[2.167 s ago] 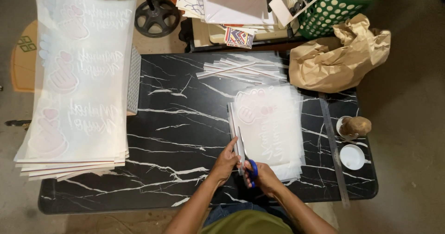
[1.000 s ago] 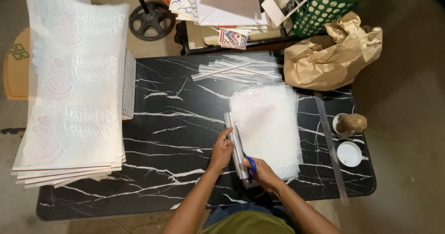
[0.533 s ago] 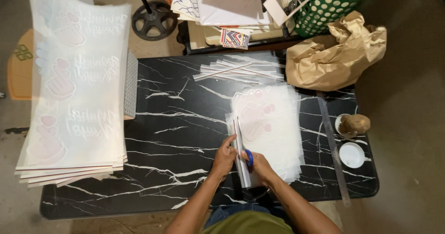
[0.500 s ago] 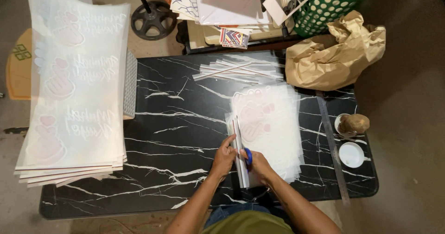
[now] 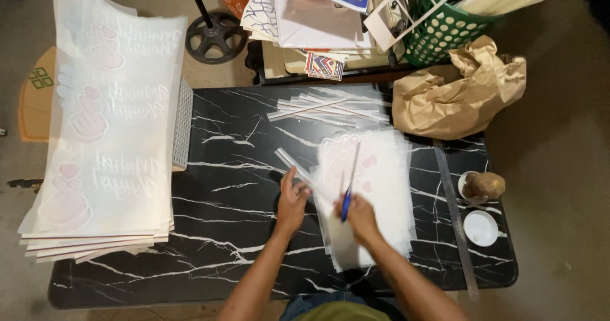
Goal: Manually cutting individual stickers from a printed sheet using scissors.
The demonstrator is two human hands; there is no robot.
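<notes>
Two hands work mid-trim: the left hand [image 5: 291,201] pinches a cut strip [image 5: 293,167] away, the right hand [image 5: 359,216] grips blue-handled scissors [image 5: 347,187] over the sheet stack [image 5: 375,194]; clearing the strip likely comes next.

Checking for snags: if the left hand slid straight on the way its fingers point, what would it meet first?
The left hand points up the table; likely first is the cut strip at its fingertips, then the pile of strips, though depth is unclear.

glossy marble-look table [image 5: 210,200]; crumpled paper bag [image 5: 457,92].
</notes>
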